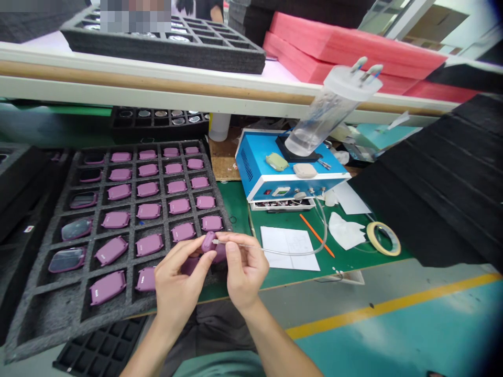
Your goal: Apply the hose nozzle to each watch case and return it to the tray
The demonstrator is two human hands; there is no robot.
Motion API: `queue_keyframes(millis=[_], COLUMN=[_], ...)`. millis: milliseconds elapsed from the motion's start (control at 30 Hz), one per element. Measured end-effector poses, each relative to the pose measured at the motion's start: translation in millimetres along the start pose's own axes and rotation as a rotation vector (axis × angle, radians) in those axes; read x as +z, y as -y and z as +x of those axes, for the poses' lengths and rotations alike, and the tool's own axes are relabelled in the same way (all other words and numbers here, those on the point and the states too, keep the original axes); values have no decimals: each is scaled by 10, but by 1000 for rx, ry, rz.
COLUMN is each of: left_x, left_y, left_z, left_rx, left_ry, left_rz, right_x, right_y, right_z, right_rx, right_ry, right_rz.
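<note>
My left hand [181,277] pinches a small purple watch case [208,241] between thumb and fingers, tilted so its edge faces up. In my right hand [244,269] is the tip of a thin clear tube [283,253], its nozzle close against the case; whether they touch I cannot tell. The tube curves away right and up to the front of a blue machine [255,157]. Left of my hands lies a dark foam tray [51,309] whose compartments hold many similar purple cases [149,244]; several in its left column have dark glassy faces.
A clear cylinder [314,120] stands on the machine beside a green case [276,162] and a beige one [305,170]. On the green bench lie a paper sheet [288,262], an orange stick [317,235] and a tape roll [371,238]. A shelf [157,91] crosses above.
</note>
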State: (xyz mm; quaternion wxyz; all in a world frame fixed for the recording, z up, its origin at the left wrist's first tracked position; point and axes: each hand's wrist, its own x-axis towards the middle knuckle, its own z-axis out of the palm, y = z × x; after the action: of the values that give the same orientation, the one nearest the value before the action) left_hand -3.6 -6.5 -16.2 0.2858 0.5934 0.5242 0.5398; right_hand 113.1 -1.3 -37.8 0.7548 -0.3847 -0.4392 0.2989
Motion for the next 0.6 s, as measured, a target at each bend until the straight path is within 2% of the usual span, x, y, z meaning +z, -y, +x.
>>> queue_keyframes(millis=[600], left_x=[-4], left_y=[-30], left_z=[9], left_rx=[-2], left_ry=[-1], left_rz=[15], right_x=[11], right_y=[15], right_z=[2], right_rx=[8], right_ry=[-19], right_rz=[4])
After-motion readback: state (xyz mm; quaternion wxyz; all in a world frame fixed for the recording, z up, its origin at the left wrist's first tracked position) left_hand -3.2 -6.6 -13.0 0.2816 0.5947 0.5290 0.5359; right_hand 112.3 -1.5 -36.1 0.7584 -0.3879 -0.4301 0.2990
